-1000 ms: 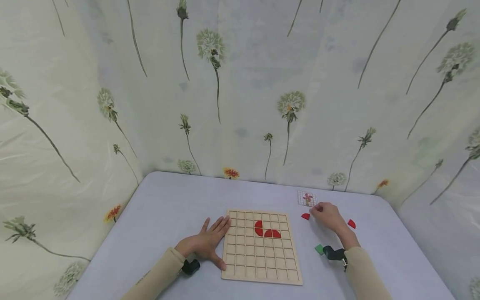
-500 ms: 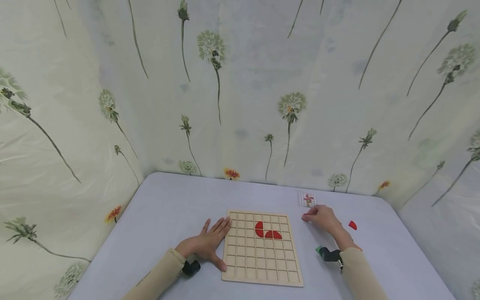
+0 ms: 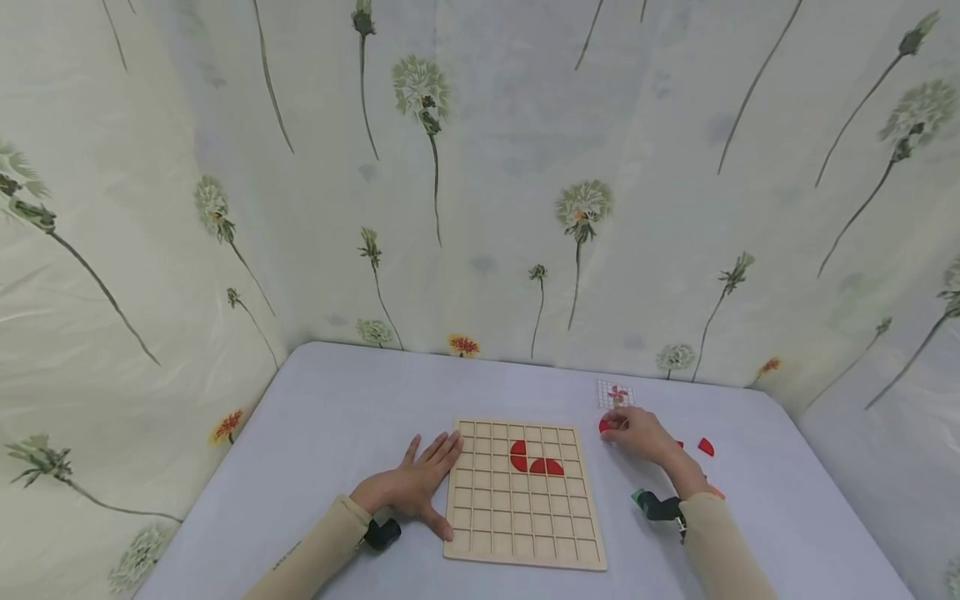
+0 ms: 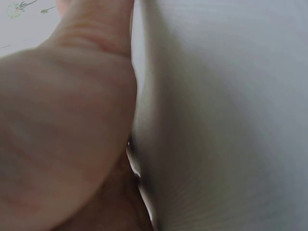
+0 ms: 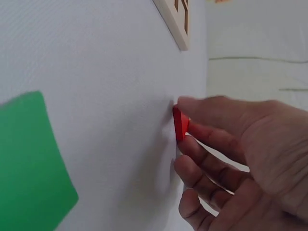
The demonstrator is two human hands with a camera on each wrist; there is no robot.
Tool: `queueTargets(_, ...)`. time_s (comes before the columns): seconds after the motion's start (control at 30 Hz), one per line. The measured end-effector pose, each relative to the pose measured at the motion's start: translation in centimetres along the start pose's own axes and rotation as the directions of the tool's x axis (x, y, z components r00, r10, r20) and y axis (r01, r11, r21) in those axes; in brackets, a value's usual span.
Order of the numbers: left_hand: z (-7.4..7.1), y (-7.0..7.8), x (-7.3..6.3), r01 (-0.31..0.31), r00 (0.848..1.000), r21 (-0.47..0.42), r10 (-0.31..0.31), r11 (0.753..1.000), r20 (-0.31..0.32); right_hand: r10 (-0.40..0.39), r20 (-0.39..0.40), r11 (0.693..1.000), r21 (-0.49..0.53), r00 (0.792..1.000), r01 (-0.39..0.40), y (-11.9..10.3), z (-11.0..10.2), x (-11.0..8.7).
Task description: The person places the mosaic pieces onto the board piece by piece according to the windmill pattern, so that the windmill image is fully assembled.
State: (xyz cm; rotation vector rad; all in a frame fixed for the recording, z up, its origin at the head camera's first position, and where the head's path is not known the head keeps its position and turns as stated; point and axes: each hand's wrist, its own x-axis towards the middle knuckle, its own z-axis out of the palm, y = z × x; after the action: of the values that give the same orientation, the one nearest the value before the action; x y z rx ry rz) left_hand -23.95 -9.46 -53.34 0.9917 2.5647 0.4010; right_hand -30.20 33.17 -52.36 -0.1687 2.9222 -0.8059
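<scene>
A wooden grid board (image 3: 517, 525) lies on the table with several red quarter-circle pieces (image 3: 519, 457) in its upper middle cells. My left hand (image 3: 412, 485) rests with fingers spread along the board's left edge; its palm fills much of the left wrist view. To the right of the board, my right hand (image 3: 639, 432) pinches a red quarter-circle piece (image 5: 180, 122) between thumb and fingers, close over the table. A printed pattern card (image 3: 615, 393) with a red and green figure lies just beyond that hand.
Another red piece (image 3: 706, 447) lies right of the right hand, and one more peeks out behind the wrist. A green piece (image 5: 33, 163) lies beneath the right wrist. An orange piece (image 3: 716, 492) shows beside the sleeve. A flower-patterned curtain (image 3: 480, 208) hangs behind the table.
My right hand has shifted slightly left and down from beside the card and taken hold of the red piece there. The left hand and the board have stayed put.
</scene>
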Motion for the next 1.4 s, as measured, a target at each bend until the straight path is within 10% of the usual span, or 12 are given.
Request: queueTargets(1.4, 0.3, -0.2, 0.2, 0.010, 1.000, 0.011, -0.010, 1.000, -0.004, -0.072, -0.042, 0.997, 0.034, 0.997, 0.073, -5.2, 1.9, -1.1)
